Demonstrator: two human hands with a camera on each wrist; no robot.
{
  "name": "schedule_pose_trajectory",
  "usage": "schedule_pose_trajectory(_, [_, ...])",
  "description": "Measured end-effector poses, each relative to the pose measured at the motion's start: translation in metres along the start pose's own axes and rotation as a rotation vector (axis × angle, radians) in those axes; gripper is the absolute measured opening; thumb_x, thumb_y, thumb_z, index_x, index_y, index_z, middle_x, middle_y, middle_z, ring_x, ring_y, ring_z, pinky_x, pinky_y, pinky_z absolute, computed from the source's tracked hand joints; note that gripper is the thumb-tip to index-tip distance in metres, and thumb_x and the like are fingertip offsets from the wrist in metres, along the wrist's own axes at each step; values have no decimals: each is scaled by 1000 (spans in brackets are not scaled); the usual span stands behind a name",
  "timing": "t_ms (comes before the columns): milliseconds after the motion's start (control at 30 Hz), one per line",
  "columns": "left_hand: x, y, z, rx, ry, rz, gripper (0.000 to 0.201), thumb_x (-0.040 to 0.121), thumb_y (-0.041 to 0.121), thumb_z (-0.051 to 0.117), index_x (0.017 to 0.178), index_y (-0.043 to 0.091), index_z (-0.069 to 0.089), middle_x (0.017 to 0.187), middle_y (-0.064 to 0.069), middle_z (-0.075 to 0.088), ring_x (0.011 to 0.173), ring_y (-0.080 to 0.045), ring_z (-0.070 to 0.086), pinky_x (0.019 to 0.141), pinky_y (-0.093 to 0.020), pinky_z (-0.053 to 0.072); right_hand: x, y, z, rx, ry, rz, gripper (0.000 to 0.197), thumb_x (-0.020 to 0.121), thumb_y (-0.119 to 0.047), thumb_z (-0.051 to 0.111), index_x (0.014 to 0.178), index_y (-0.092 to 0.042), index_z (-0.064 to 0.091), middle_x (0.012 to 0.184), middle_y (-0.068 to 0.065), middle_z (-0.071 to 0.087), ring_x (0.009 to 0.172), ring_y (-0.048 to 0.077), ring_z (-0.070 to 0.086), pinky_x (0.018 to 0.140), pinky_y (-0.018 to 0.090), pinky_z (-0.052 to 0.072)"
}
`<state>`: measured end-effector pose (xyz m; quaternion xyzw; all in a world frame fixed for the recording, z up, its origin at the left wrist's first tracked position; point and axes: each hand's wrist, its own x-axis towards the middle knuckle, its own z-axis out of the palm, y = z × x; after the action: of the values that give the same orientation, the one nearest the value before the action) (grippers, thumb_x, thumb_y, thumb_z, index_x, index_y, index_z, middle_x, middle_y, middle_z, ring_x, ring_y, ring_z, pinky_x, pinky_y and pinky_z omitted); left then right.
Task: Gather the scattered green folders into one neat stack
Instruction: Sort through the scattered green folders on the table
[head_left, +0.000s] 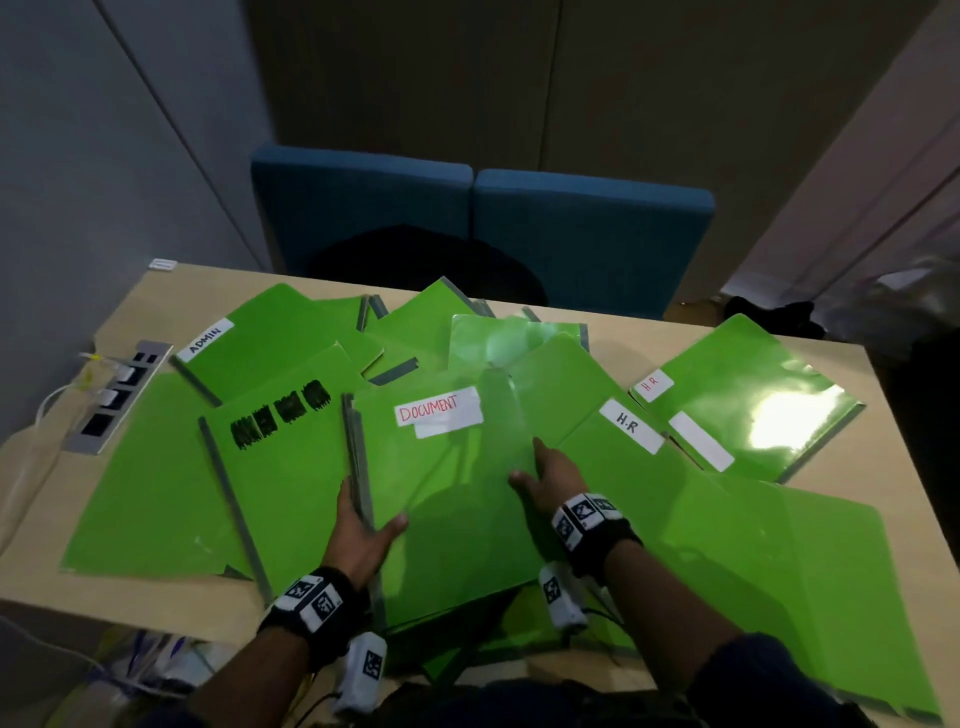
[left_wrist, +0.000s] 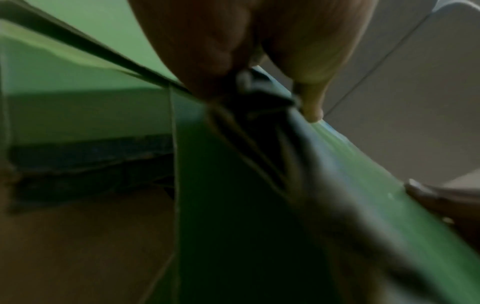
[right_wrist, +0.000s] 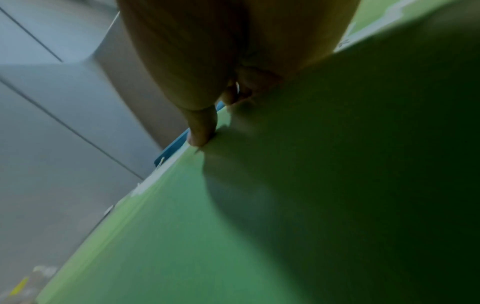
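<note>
A black band (head_left: 314, 605) printed with white square-patterned markers is worn on the left wrist, and a matching band (head_left: 589, 522) on the right wrist. A small white marked unit (head_left: 363, 670) with thin dark cables is hung beneath each. Dark blue sleeves (head_left: 769, 680) are pushed up the forearms.

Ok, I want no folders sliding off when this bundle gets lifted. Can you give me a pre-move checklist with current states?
1. left hand holds the spine edge of the DOCUMENT folder, thumb on top: ok.
2. right hand rests flat on the cover, not gripping: not ok for lifting.
3. How many folders the left hand holds: cannot tell.
4. Folders squared into one stack: not ok; the ADMIN folder and the far-right H R folder lie apart.
5. Near folders overhang the table edge: not ok.
</note>
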<state>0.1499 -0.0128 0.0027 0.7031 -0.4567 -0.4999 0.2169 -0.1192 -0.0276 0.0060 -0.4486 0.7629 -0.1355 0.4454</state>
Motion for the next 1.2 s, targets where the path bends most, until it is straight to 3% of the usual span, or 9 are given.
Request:
schedule_pose_trajectory(133, [3, -2, -11, -41, 77, -9, 86, 83, 23, 73, 150, 18, 19, 152, -12, 36, 135, -32, 39, 111, -46, 33, 8, 27, -41, -248, 131, -78, 58, 87, -38, 70, 141, -26, 52, 132, 11, 53, 120, 31, 54, 104, 45, 45])
schedule_pose_trajectory(267, [6, 1, -32, -54, 97, 36, 79, 86, 17, 70, 149, 18, 23, 149, -11, 39, 135, -30, 39, 110, -46, 32, -1, 107, -107, -400, 359, 205, 85, 75, -48, 79, 146, -17, 43, 142, 17, 48, 127, 37, 48, 103, 53, 45])
schedule_pose_trajectory(400, [10, -5, -49, -50, 137, -1, 81, 85, 19, 71, 149, 21, 22, 152, -11, 35, 137, -33, 35, 111, -51, 31, -14, 164, -124, -451, 323, 340, 103, 72, -64, 73, 150, -13, 30, 156, 10, 30, 139, 35, 32, 108, 57, 37])
schedule_pose_trajectory(667, [16, -30, -67, -13, 200, -99, 83, 84, 17, 72, 150, 14, 21, 153, -17, 33, 137, -37, 35, 110, -53, 32, -10, 165, -143, -505, 255, 336, 98, 59, -61, 84, 137, -17, 44, 141, 15, 41, 132, 35, 37, 104, 50, 39])
schedule_pose_trajectory(767, [17, -39, -65, -25, 208, -131, 82, 85, 18, 72, 150, 15, 21, 153, -17, 33, 137, -38, 35, 111, -52, 31, -4, 160, -150, -267, 289, 382, 93, 56, -40, 93, 128, -14, 40, 117, 16, 54, 107, 38, 56, 90, 51, 51])
schedule_pose_trajectory(867, [21, -43, -61, -26, 221, -148, 83, 84, 18, 72, 150, 15, 22, 153, -17, 33, 137, -38, 35, 111, -52, 31, -10, 164, -167, 15, 375, 331, 78, 65, -30, 91, 118, -30, 34, 100, 16, 62, 77, 36, 66, 69, 50, 58])
schedule_pose_trajectory(967, [23, -47, -61, -37, 216, -167, 85, 83, 21, 74, 150, 19, 22, 153, -15, 33, 137, -38, 35, 111, -55, 31, -22, 175, -193, 137, 499, 257, 76, 54, -75, 77, 115, -47, 43, 107, 13, 69, 85, 36, 69, 80, 55, 57])
schedule_pose_trajectory(1033, [24, -49, -61, -31, 224, -166, 84, 83, 21, 74, 149, 20, 23, 152, -15, 35, 136, -39, 36, 110, -56, 31, -28, 178, -205, -10, 482, 248, 88, 48, -92, 59, 121, -45, 49, 104, 10, 72, 94, 36, 68, 93, 53, 52])
schedule_pose_trajectory(1200, [22, -49, -53, -26, 260, -162, 82, 84, 20, 72, 149, 19, 23, 152, -17, 35, 135, -42, 36, 108, -58, 32, -29, 171, -196, -534, 190, 208, 81, 73, -69, 69, 142, -32, 46, 125, 8, 67, 114, 31, 62, 98, 42, 48])
